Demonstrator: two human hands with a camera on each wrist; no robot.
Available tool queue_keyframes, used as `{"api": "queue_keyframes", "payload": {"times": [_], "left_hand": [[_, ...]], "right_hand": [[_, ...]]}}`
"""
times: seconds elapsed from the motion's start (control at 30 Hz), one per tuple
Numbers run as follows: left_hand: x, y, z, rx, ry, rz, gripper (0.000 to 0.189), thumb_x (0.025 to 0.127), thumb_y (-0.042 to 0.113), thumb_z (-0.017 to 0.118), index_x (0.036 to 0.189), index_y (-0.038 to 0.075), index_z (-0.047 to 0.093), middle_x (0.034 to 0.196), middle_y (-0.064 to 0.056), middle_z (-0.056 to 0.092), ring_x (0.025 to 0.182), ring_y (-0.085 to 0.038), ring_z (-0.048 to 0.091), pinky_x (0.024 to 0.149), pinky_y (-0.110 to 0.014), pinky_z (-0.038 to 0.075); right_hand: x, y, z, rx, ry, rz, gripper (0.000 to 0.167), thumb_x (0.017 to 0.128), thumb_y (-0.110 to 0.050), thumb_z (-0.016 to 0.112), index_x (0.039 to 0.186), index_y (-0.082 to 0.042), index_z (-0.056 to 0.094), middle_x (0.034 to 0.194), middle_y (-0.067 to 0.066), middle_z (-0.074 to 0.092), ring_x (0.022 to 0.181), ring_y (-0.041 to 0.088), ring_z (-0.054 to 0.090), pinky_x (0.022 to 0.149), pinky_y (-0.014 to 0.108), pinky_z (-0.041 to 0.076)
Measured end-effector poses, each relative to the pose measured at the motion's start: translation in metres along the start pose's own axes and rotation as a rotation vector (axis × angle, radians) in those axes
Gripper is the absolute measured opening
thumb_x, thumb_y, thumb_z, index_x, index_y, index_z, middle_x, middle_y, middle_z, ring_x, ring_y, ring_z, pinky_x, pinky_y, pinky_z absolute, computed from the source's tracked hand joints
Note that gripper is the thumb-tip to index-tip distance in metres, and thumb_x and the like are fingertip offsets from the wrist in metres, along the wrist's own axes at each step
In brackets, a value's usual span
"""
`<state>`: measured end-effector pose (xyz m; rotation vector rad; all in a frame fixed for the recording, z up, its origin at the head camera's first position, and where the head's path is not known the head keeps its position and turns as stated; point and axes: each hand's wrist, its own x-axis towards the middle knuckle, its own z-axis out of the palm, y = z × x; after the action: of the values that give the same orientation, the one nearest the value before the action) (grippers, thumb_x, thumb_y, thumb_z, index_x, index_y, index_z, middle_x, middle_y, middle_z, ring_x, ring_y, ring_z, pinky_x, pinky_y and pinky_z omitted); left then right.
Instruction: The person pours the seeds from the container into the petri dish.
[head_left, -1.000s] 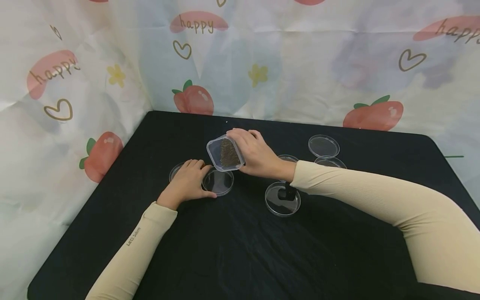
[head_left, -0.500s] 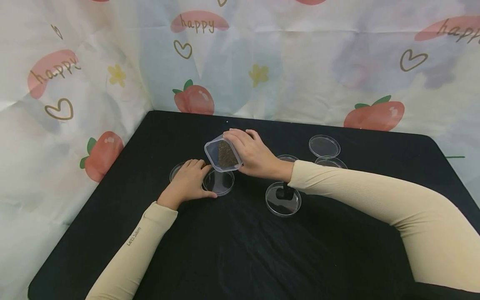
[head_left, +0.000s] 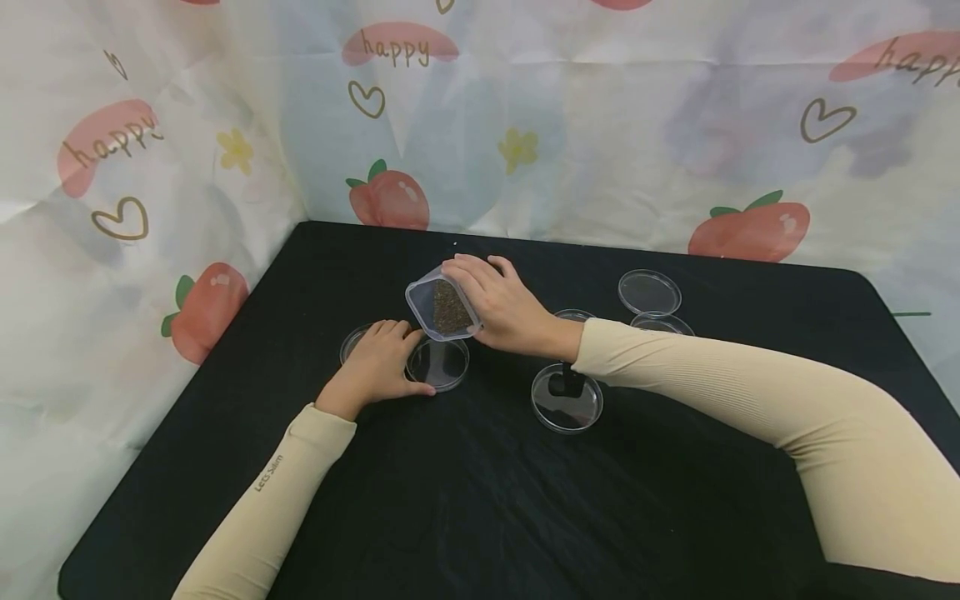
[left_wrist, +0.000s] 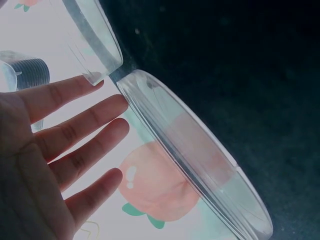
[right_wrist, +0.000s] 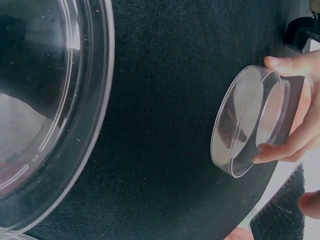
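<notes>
My right hand (head_left: pixel 510 304) grips a clear square plastic tub (head_left: pixel 422 302) tipped on its side, its mouth turned left and toward me. Fine brown grains (head_left: pixel 452 308) lie against the tub's lower wall. Just below its rim sits a clear petri dish (head_left: pixel 438 367) on the black cloth. My left hand (head_left: pixel 378 362) holds that dish by its edge, thumb on the near side and index finger on the far side, as the right wrist view shows. Another petri dish (head_left: pixel 349 343) is partly hidden behind the left fingers (left_wrist: pixel 95 122), which are extended beside it.
A petri dish (head_left: pixel 567 412) stands in front of my right wrist, and another dish (head_left: pixel 576 316) is partly covered behind it. Two more round clear pieces (head_left: pixel 649 292) overlap at the back right. A printed fabric backdrop (head_left: pixel 555 200) rises behind the black table (head_left: pixel 480 517).
My right hand has shifted slightly left with the tub, and the tub is tipped a little differently. The left hand stays in place at the petri dish.
</notes>
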<state>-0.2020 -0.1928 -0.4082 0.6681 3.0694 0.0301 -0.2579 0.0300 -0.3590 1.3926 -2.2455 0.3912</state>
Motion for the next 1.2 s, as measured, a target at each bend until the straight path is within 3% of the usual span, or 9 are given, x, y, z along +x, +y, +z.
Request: {"api": "queue_keyframes", "payload": {"times": [1.2], "left_hand": [[-0.0002, 0.0005, 0.0018, 0.001, -0.03, -0.012, 0.087, 0.071, 0.067, 0.067, 0.131, 0.005, 0.052, 0.125, -0.015, 0.058, 0.12, -0.033, 0.052, 0.108, -0.048, 0.036]], "right_hand": [[0.0025, -0.0037, 0.0015, -0.015, -0.015, -0.027, 0.082, 0.066, -0.006, 0.08, 0.136, -0.005, 0.038, 0.139, 0.014, 0.044, 0.135, 0.03, 0.038, 0.102, 0.057, 0.034]]}}
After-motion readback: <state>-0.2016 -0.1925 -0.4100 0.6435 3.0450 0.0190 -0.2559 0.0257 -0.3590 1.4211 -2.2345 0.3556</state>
